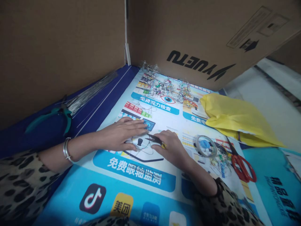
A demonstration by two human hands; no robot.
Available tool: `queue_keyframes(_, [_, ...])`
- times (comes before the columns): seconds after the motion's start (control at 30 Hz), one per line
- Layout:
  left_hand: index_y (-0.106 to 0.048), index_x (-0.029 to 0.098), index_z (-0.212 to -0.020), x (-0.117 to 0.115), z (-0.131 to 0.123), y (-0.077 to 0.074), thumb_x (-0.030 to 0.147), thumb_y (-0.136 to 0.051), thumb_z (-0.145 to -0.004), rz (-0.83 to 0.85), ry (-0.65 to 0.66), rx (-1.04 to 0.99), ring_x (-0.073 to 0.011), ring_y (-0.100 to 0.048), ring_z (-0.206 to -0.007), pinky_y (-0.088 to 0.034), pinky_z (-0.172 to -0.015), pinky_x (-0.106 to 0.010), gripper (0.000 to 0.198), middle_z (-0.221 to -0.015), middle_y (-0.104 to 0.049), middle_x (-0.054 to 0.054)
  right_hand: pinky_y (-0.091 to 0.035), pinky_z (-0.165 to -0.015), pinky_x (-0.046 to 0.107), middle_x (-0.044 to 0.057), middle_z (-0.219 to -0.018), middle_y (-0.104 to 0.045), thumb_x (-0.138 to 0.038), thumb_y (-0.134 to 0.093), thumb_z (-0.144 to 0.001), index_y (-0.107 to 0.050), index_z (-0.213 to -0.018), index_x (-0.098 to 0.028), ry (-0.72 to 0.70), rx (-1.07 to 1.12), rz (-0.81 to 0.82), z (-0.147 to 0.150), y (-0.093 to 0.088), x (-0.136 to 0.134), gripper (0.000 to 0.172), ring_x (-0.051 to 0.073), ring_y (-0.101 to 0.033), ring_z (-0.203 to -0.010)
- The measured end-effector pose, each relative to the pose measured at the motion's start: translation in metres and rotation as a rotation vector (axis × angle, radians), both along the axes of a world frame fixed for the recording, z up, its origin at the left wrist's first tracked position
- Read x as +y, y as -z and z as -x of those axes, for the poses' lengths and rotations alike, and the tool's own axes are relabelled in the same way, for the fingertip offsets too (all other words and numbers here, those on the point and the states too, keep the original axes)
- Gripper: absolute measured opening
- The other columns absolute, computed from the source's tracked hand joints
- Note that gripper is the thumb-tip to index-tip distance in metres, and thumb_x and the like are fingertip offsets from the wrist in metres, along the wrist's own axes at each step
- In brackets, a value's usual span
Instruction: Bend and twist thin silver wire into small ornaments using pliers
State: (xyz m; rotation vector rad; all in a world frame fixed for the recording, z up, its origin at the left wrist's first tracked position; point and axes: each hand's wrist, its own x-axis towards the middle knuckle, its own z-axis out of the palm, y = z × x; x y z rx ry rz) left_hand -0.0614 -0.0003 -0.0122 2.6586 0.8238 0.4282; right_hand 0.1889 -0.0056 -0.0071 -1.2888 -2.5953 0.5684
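Grip of my right hand [171, 146] wrapped round small dark pointed tool [156, 140], yellow at handle, tips apart beside my left hand [124, 133]. That one lies palm-down; whether it pinches thin wire [146, 146], I can't make out. Wire curves between hands over printed poster [162, 121]. Tape roll [210, 154], red-handled scissors [235, 158] off right.

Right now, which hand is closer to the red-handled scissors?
Right. The right hand, holding a small dark-tipped tool, is left of the red-handled scissors; the left hand is farther left, beyond the right one.
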Motion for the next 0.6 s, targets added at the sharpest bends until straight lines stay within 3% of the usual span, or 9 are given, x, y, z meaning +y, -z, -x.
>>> queue_keyframes(0.2, [-0.029, 0.025, -0.139, 0.000, -0.001, 0.006, 0.052, -0.048, -0.084, -0.023, 0.000, 0.070, -0.0257, -0.030, -0.132, -0.017, -0.106, -0.040, 0.064, -0.140, -0.041, -0.009, -0.033, -0.078, 0.035, 0.006, -0.094, -0.064, -0.040, -0.060, -0.079, -0.060, -0.104, -0.020, 0.011, -0.068, -0.015, 0.003, 0.002, -0.006, 0.032, 0.022, -0.053, -0.089])
queue_keyframes(0.43, [-0.026, 0.023, -0.140, -0.004, 0.000, 0.009, 0.057, -0.040, -0.085, -0.057, -0.082, 0.163, -0.0262, -0.026, -0.134, -0.013, -0.106, -0.042, 0.067, -0.145, -0.029, -0.011, -0.032, -0.076, 0.034, 0.005, -0.092, -0.064, -0.030, -0.057, -0.081, -0.061, -0.102, -0.021, 0.039, -0.153, -0.049, 0.004, -0.005, -0.005, 0.024, 0.022, -0.052, -0.089])
queue_keyframes(0.6, [-0.028, 0.021, -0.140, -0.005, -0.001, 0.010, 0.059, -0.040, -0.084, -0.090, -0.123, 0.166, -0.0269, -0.027, -0.134, -0.015, -0.106, -0.043, 0.068, -0.145, -0.031, -0.012, -0.031, -0.074, 0.034, 0.006, -0.090, -0.063, -0.031, -0.053, -0.083, -0.061, -0.099, -0.020, 0.044, -0.218, -0.100, 0.002, -0.009, -0.003, 0.021, 0.022, -0.052, -0.087])
